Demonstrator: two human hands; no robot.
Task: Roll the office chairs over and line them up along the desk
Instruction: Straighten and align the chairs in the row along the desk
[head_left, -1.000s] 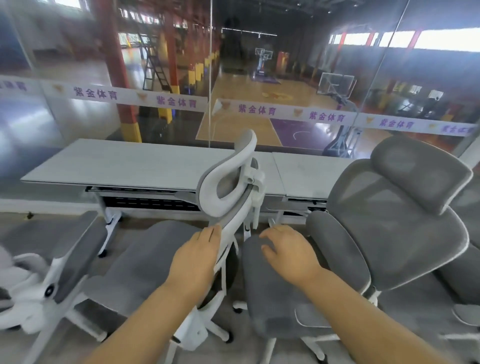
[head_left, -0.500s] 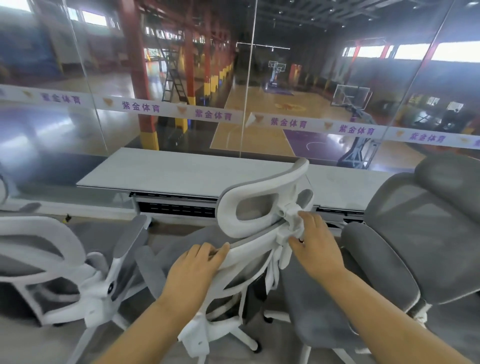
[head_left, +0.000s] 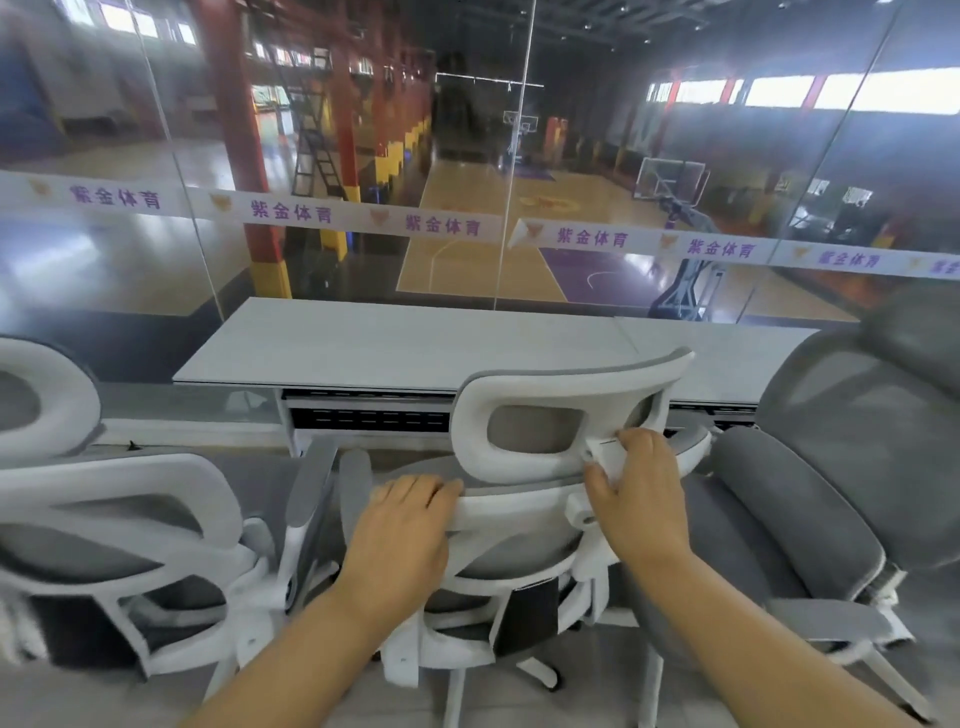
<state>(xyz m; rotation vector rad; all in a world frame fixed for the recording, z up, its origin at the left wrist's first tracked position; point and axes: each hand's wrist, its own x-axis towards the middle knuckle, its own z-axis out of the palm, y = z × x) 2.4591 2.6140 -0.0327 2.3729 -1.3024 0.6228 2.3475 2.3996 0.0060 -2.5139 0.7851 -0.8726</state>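
Note:
A white-framed office chair (head_left: 524, 410) with grey mesh stands in front of me, its back towards me and its headrest close to the long pale desk (head_left: 395, 343). My left hand (head_left: 400, 525) grips the top edge of its backrest. My right hand (head_left: 636, 499) holds the white headrest bracket. A second white-framed chair (head_left: 119, 514) stands at the left, its armrest close to the middle chair. At the right is a grey padded chair (head_left: 852, 467), turned sideways.
A glass wall (head_left: 363, 156) with a white lettered band runs right behind the desk, with a sports hall beyond it. The desk's white legs and a slotted panel (head_left: 363, 415) sit under its top. Grey floor (head_left: 67, 691) shows at the bottom left.
The middle chair has turned so its back faces me squarely and stands closer to the desk. My right hand went from the grey chair's seat to the headrest bracket. My view shifted left.

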